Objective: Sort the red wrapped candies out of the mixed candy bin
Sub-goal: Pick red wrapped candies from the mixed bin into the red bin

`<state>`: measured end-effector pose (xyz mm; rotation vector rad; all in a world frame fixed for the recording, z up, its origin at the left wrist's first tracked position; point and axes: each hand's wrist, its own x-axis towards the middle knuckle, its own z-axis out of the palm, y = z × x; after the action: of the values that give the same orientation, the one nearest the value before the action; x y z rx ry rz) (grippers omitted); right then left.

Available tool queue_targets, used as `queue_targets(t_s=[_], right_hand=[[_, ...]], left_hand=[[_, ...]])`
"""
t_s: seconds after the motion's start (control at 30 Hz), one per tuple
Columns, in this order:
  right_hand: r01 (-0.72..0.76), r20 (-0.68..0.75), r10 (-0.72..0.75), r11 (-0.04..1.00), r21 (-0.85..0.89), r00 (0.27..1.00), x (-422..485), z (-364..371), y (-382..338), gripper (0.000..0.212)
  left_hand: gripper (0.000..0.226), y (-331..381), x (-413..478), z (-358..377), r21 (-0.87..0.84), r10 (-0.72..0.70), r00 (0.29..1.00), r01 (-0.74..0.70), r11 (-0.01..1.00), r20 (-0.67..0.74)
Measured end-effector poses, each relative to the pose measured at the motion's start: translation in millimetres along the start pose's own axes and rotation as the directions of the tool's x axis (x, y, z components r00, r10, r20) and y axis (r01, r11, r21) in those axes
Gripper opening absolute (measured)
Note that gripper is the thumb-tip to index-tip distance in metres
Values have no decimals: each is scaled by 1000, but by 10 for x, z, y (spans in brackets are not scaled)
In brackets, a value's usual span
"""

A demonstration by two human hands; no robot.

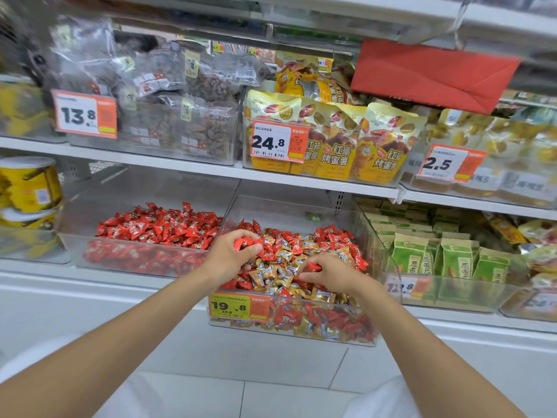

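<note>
A clear plastic mixed candy bin (388,254) sits pulled forward on the lower shelf, filled with red and gold wrapped candies (289,263). My left hand (230,254) is over the bin's left side and grips several red wrapped candies (245,243). My right hand (334,274) is lower in the middle of the bin and pinches one red wrapped candy (313,266). To the left stands a second clear bin (69,239) holding only red candies (159,226).
A 19.8 price tag (239,306) hangs on the mixed bin's front. Green snack packs (446,254) fill the bin to the right, yellow cans (28,191) stand at the left. The shelf above carries bagged snacks and price tags. White floor tiles lie below.
</note>
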<state>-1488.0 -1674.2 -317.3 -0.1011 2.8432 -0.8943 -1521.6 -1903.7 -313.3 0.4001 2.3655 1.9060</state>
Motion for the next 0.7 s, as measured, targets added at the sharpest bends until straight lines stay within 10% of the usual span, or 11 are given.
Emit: queue_targets(t_s=[0.1, 0.53, 0.7], right_hand=[[3, -2, -3, 997, -75, 1000, 25, 104, -11, 12], [90, -251, 124, 714, 695, 960, -66, -142, -175, 15], [119, -291, 144, 680, 724, 946, 101, -119, -464, 15]], left_hand=[[13, -4, -13, -12, 28, -5, 1000, 5, 1000, 2], [12, 171, -64, -127, 18, 49, 999, -49, 999, 14], [8, 238, 73, -549, 115, 178, 980, -168, 979, -87]])
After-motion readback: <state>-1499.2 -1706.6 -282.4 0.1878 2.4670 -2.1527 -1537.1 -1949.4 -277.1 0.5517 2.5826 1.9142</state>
